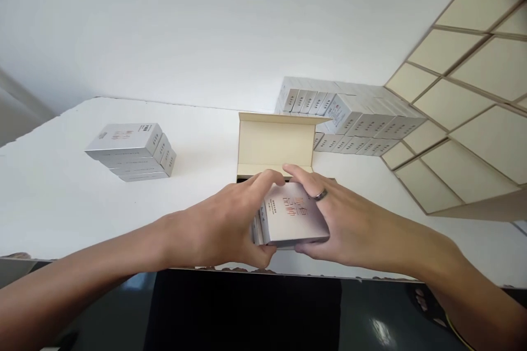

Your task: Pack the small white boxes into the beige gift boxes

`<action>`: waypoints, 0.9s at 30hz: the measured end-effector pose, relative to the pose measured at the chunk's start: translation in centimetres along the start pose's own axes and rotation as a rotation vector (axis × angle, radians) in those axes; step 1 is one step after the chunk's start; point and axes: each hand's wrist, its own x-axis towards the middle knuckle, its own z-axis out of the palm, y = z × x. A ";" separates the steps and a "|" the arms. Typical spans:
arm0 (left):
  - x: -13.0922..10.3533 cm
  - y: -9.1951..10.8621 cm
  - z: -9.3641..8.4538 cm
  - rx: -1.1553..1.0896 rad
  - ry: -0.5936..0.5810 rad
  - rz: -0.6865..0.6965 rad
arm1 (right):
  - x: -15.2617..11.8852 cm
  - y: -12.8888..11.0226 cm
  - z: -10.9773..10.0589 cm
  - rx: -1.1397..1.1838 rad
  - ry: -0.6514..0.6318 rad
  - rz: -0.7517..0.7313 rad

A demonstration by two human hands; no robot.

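Between my two hands are several small white boxes (294, 211) with orange lettering, held together near the table's front edge. My left hand (230, 219) is curled around their left side, fingers on the far edge and thumb on the near one. On the other side my right hand (341, 214), with a dark ring, grips the box on the right. Just behind them stands a cream gift box (275, 142) with its lid raised; its lower part is mostly hidden by my hands and the white boxes.
A short leaning stack of white boxes (132, 148) is on the left of the white table (197, 159). Rows of similar boxes (362, 115) fill the back right, against a tall pile of cream box panels (477, 93). A white wall (185, 27) borders the back.
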 end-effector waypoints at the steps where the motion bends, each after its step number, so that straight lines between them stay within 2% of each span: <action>1: 0.0 -0.1 0.0 -0.034 -0.015 -0.024 | 0.1 0.0 0.0 0.020 -0.019 0.008; 5: -0.2 -0.7 0.0 -0.129 0.014 -0.029 | 0.6 0.1 0.0 0.047 -0.071 0.024; 8: -0.6 -1.3 0.2 -0.126 0.048 -0.063 | 0.2 0.8 0.0 -0.003 -0.054 -0.026; 10: -1.1 -1.7 0.5 -0.079 0.062 -0.095 | -0.7 1.8 -0.4 -0.064 0.019 -0.048; 12: -1.5 -1.9 0.8 -0.002 0.032 -0.102 | -1.9 3.0 -1.1 -0.110 0.151 0.011; 14: -1.5 -1.6 1.1 0.114 -0.054 -0.069 | -2.9 4.2 -1.8 -0.112 0.277 0.122; 15: -1.3 -1.2 1.1 0.185 -0.111 -0.044 | -3.2 4.7 -1.9 -0.099 0.283 0.159; 16: -0.9 -0.8 1.2 0.259 -0.166 -0.021 | -3.2 5.0 -1.9 -0.082 0.236 0.162; 18: 0.3 0.3 1.1 0.385 -0.252 0.007 | -2.5 5.4 -1.4 -0.044 0.043 0.114; 20: 1.7 1.2 0.9 0.468 -0.330 -0.014 | -1.4 5.4 -0.6 -0.038 -0.132 0.071; 21: 2.3 1.4 0.9 0.490 -0.365 -0.036 | -1.0 5.4 -0.2 -0.048 -0.173 0.063; 24: 3.5 1.5 0.9 0.524 -0.448 -0.074 | -0.5 5.3 -0.1 -0.083 -0.199 0.060; 27: 3.7 1.0 1.1 0.532 -0.462 -0.077 | -1.3 5.2 -1.1 -0.080 -0.123 0.092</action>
